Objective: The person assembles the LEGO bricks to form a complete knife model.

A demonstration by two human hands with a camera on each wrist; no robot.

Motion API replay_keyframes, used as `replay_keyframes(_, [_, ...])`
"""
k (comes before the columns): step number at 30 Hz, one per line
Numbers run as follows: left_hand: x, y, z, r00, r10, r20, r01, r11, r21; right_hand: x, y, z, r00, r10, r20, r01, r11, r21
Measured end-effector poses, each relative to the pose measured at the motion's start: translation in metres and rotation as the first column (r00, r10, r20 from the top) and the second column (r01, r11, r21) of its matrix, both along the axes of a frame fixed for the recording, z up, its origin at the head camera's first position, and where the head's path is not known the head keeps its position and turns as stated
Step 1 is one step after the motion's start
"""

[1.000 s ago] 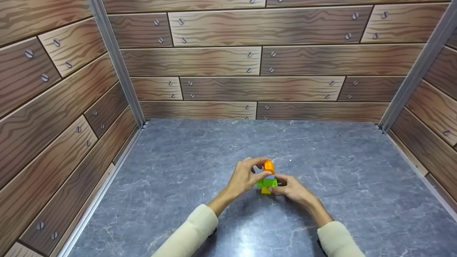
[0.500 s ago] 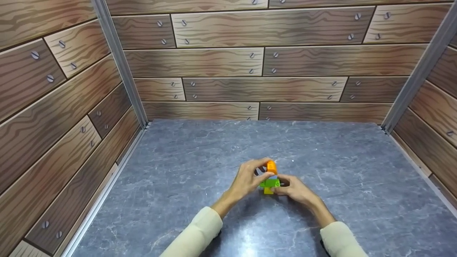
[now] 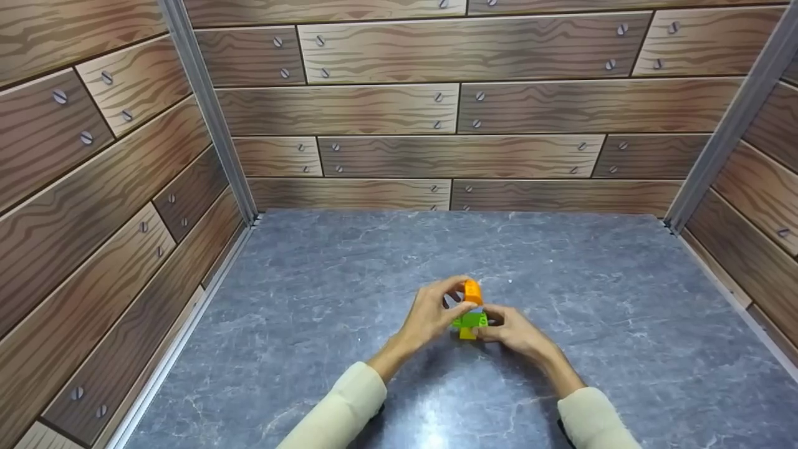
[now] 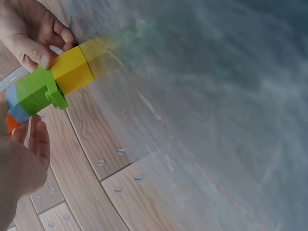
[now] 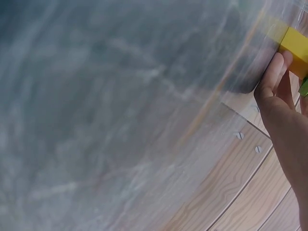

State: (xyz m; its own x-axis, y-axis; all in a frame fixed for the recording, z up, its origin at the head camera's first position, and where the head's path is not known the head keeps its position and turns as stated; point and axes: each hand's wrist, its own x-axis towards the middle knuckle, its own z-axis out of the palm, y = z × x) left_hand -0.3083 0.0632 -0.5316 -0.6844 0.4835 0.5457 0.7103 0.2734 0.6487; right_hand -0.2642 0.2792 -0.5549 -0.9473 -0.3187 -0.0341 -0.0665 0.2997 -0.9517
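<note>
A small stack of toy building bricks stands upright on the grey marbled table (image 3: pixel 312 299). From the bottom it runs yellow brick (image 4: pixel 71 70), green brick (image 4: pixel 34 90), light blue brick (image 4: pixel 17 107) and orange brick (image 3: pixel 473 292). My left hand (image 3: pixel 430 312) pinches the orange brick at the top between thumb and fingers. Lower down, my right hand (image 3: pixel 512 329) grips the stack from the right, its thumb by the yellow brick and its fingers behind the green one. In the right wrist view only the yellow brick and a corner of green show past the fingers.
Wood-patterned panels (image 3: pixel 380 109) wall in the table at the back and both sides. Grey metal posts (image 3: pixel 212 118) stand at the two back corners. The table surface reflects the bricks and panels.
Both hands keep their hold on the brick stack. The whole head view shifts slightly; the stack and hands otherwise look the same.
</note>
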Motion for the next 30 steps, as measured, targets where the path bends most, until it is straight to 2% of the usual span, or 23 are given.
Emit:
replay_keyframes(7, [0.003,0.000,0.006,0.997,0.034,0.076,-0.033,0.999,-0.017,-0.002,-0.002,0.001,0.998,0.005,-0.069,0.001,0.996,0.087])
replay_keyframes(12, [0.006,-0.003,0.006,0.995,0.019,0.096,-0.015,0.999,-0.035,0.004,-0.001,0.007,0.997,0.018,-0.076,-0.009,0.993,0.120])
replay_keyframes(16, [0.007,-0.006,0.004,0.990,0.021,0.137,-0.012,0.998,-0.065,0.011,0.007,0.016,0.996,-0.064,-0.061,0.072,0.988,0.134])
replay_keyframes(19, [0.007,-0.009,0.002,0.972,0.027,0.234,-0.009,0.997,-0.081,0.014,0.014,0.021,0.987,-0.136,-0.085,0.148,0.976,0.158])
replay_keyframes(23, [0.005,-0.013,-0.004,0.924,0.033,0.381,0.012,0.993,-0.116,0.017,0.016,0.022,0.973,-0.179,-0.147,0.203,0.964,0.170])
replay_keyframes(26, [0.004,-0.014,-0.007,0.906,0.043,0.421,0.025,0.988,-0.155,0.017,0.011,0.021,0.969,-0.177,-0.173,0.200,0.971,0.128])
replay_keyframes(30, [0.003,-0.012,-0.012,0.894,0.052,0.444,0.028,0.985,-0.173,0.018,0.001,0.023,0.964,-0.198,-0.177,0.211,0.976,0.061])
